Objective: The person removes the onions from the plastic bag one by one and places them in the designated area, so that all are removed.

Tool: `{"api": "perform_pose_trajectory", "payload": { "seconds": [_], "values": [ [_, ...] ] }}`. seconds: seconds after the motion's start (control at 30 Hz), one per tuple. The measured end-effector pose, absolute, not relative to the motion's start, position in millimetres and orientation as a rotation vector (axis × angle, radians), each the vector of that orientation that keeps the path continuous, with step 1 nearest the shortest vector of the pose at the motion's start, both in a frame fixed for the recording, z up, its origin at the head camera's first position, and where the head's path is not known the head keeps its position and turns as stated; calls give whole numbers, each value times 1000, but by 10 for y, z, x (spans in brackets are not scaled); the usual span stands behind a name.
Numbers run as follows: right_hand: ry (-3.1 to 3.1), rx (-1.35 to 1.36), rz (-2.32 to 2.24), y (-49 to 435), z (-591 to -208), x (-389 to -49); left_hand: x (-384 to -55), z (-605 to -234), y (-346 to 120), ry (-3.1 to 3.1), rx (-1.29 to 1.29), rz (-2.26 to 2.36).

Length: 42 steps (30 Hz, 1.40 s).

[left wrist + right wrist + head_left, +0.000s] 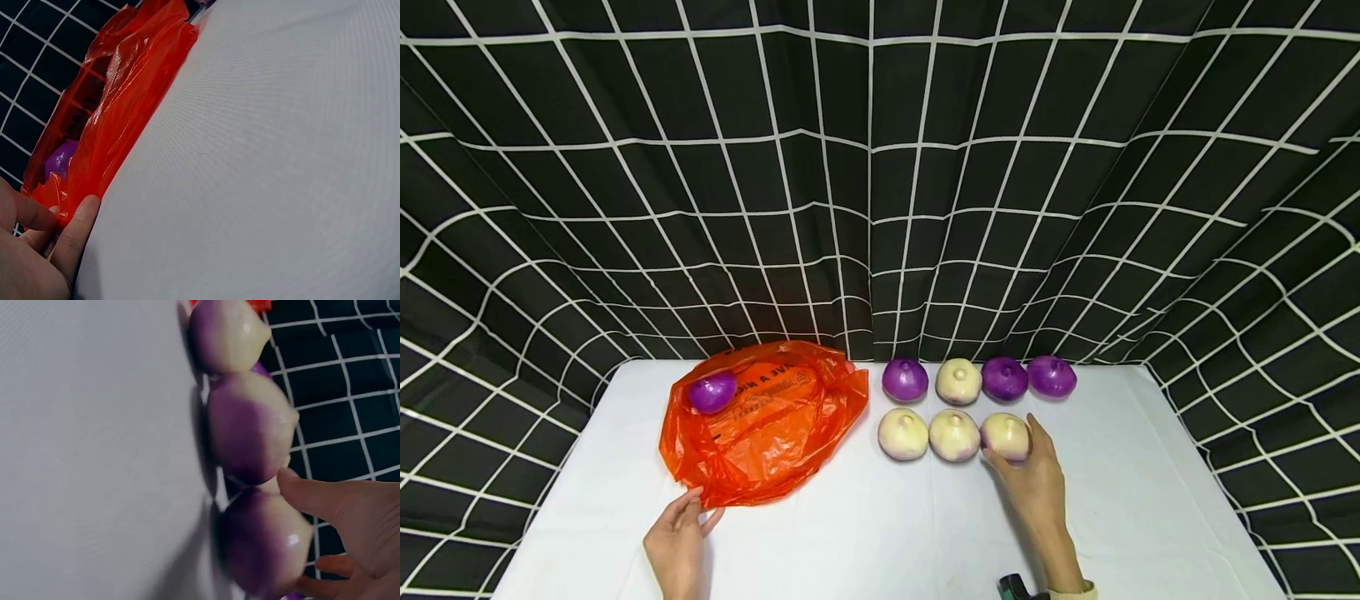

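Observation:
At the near left corner of an orange-red plastic bag [775, 454], my left hand [679, 542] pinches the bag's edge between thumb and fingers. One purple, onion-like vegetable [712, 392] lies inside the bag's mouth. On the right, the thumb and fingers of my right hand [1033, 487] span the rightmost cream-and-purple turnip [1006, 435], which sits on the table. The same turnip [265, 544] shows in the right wrist view, the thumb near its upper side and the fingers at its lower side. Two similar turnips, a middle one [955, 435] and a left one [903, 433], complete the front row.
Behind them stands a back row: a purple vegetable [905, 380], a cream one [958, 381] and two more purple ones, the last [1052, 377] at the right end. The white table [850, 542] meets a black cloth wall with white grid lines [872, 250].

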State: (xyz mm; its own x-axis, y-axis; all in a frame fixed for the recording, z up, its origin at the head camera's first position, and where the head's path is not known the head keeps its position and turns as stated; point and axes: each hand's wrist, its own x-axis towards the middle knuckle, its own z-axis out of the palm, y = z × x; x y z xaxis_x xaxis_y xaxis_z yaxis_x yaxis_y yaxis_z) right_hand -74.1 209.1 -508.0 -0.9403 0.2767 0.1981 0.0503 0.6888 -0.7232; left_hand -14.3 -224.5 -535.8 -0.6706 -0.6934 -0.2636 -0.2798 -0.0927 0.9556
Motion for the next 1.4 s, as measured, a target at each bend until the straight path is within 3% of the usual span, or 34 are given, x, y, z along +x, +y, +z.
{"api": "perform_pose_trajectory", "payload": {
  "seconds": [0.23,0.53,0.93,1.4],
  "values": [
    [-2546,-94,1156,1876,-4792,-819,-146,-5377,-2268,-1850,1051,-1828],
    [-2525,216,1298,1195,-4508,-1001,-130,-5387,-2316,-1843,1079,-1820],
    [-2607,572,1440,136,-4720,-1108,-136,-5425,-2240,-1817,1037,-1832],
    [-2715,667,1453,-649,-4755,-1338,-138,-5395,-2276,-1829,1024,-1847]
  ]
}}
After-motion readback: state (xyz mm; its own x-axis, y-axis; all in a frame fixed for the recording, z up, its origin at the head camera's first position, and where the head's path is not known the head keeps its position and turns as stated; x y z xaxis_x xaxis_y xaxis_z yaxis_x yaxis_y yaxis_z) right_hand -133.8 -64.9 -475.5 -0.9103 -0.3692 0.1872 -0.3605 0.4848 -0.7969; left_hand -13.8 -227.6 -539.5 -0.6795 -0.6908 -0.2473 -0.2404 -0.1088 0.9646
